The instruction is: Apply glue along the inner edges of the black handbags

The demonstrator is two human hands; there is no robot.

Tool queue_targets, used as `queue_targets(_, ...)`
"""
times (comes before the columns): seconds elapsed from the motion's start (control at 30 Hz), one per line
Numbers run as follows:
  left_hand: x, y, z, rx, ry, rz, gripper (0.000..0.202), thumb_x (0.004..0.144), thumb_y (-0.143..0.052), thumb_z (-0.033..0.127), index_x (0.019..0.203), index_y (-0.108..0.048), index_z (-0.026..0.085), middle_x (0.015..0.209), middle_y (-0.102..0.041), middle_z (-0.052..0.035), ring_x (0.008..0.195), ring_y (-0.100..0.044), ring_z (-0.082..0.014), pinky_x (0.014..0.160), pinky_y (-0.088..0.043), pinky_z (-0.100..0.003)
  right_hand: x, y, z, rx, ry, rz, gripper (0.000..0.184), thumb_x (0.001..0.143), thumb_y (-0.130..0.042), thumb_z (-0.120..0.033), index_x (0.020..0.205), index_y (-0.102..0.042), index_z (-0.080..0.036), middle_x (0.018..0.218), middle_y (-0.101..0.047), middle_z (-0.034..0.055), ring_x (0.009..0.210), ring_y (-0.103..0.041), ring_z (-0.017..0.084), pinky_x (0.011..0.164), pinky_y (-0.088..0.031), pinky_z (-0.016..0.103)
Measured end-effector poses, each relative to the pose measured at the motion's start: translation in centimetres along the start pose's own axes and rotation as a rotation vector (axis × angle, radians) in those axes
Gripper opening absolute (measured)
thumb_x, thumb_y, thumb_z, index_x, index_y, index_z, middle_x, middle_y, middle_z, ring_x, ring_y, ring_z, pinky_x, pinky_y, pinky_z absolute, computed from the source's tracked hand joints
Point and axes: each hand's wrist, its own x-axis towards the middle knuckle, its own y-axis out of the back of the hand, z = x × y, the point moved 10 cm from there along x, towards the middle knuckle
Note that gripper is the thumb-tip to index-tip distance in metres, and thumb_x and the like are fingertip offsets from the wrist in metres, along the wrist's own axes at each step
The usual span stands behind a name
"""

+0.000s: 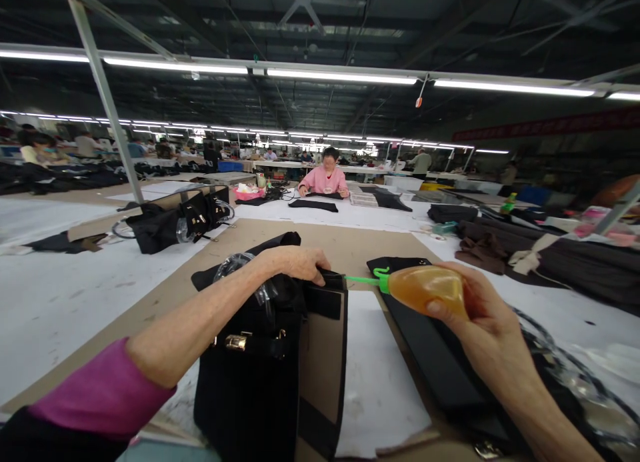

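Note:
My left hand (300, 262) rests on top of a black handbag (260, 355) with a gold clasp, fingers curled over its upper edge. My right hand (480, 315) grips a squeeze bottle (423, 287) of amber liquid with a green nozzle. The nozzle tip points left and reaches the bag's edge close to my left fingers. A flat black panel (430, 355) lies under my right hand. White paper (375, 375) lies between the bag and the panel.
A brown cardboard sheet (350, 245) covers the white table. More black bags (175, 225) lie at the back left, dark fabric pieces (575, 262) at the right. A person in pink (325, 179) sits across the table. A slanted metal post (105, 89) stands at left.

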Motion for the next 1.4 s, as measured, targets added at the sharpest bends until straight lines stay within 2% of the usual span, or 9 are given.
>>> queue_targets(0.17,-0.4,0.2,0.6,0.037,0.008,0.009,0.020,0.074,-0.051,0.025,0.087,-0.065,0.017,0.079,-0.066,-0.0009,0.072,-0.057,-0.0149,0.062,-0.038,-0.022,0.1,-0.4,0.3,0.022,-0.015,-0.021,0.042,0.073,-0.073,-0.039,0.110,-0.056,-0.028,0.102,-0.062,0.0003,0.086,-0.059,0.020,0.073,-0.049,0.024)
queue_targets(0.43,-0.1,0.0,0.7,0.072,-0.020,0.032,0.022,0.074,-0.052,0.025,0.090,-0.065,0.018,0.090,-0.068,-0.0022,0.078,-0.058,-0.0154,0.067,-0.040,-0.022,-1.6,0.1,1.5,-0.078,-0.069,-0.048,0.044,0.074,-0.072,-0.041,0.113,-0.056,-0.027,0.109,-0.061,0.0011,0.091,-0.059,0.021,0.071,-0.049,0.022)
queue_targets(0.53,0.0,0.0,0.6,0.094,-0.011,0.036,0.020,0.074,-0.052,0.025,0.088,-0.065,0.017,0.087,-0.068,-0.0026,0.076,-0.058,-0.0156,0.065,-0.040,-0.022,-2.0,0.3,1.5,-0.080,-0.079,-0.058,0.043,0.074,-0.072,-0.041,0.112,-0.057,-0.027,0.111,-0.060,0.0008,0.093,-0.059,0.021,0.073,-0.049,0.022)
queue_targets(0.7,0.0,-0.1,0.7,0.117,0.005,0.036,0.018,0.075,-0.053,0.025,0.086,-0.065,0.017,0.082,-0.067,-0.0029,0.074,-0.057,-0.0157,0.064,-0.039,-0.022,-2.8,0.1,1.5,-0.114,-0.112,-0.098,0.044,0.074,-0.071,-0.044,0.113,-0.056,-0.027,0.104,-0.063,0.0009,0.088,-0.061,0.021,0.075,-0.050,0.024)
queue_targets(0.97,-0.1,-0.1,1.6,0.124,-0.017,0.050,0.019,0.077,-0.052,0.021,0.089,-0.066,0.017,0.085,-0.068,-0.0017,0.075,-0.057,-0.0141,0.066,-0.039,-0.021,-5.4,0.0,2.4,-0.149,-0.195,-0.149,0.048,0.071,-0.072,-0.046,0.112,-0.058,-0.023,0.104,-0.064,0.0042,0.087,-0.062,0.024,0.075,-0.052,0.028)
queue_targets(1.2,0.0,-0.5,1.5,0.163,0.003,0.036,0.017,0.078,-0.053,0.022,0.087,-0.066,0.015,0.078,-0.065,-0.0013,0.069,-0.054,-0.0132,0.060,-0.036,-0.021,-8.0,-0.6,2.7,-0.110,-0.257,-0.200,0.043,0.070,-0.073,-0.042,0.108,-0.060,-0.025,0.101,-0.064,0.0024,0.081,-0.063,0.020,0.068,-0.053,0.021)
queue_targets(1.4,0.2,-0.8,1.7,0.172,-0.003,0.032,0.020,0.079,-0.052,0.021,0.091,-0.067,0.016,0.081,-0.066,-0.0009,0.071,-0.053,-0.0128,0.065,-0.035,-0.022,-9.7,-0.7,3.0,-0.118,-0.297,-0.233,0.043,0.067,-0.075,-0.040,0.104,-0.063,-0.024,0.096,-0.066,0.0025,0.079,-0.064,0.020,0.068,-0.053,0.019)
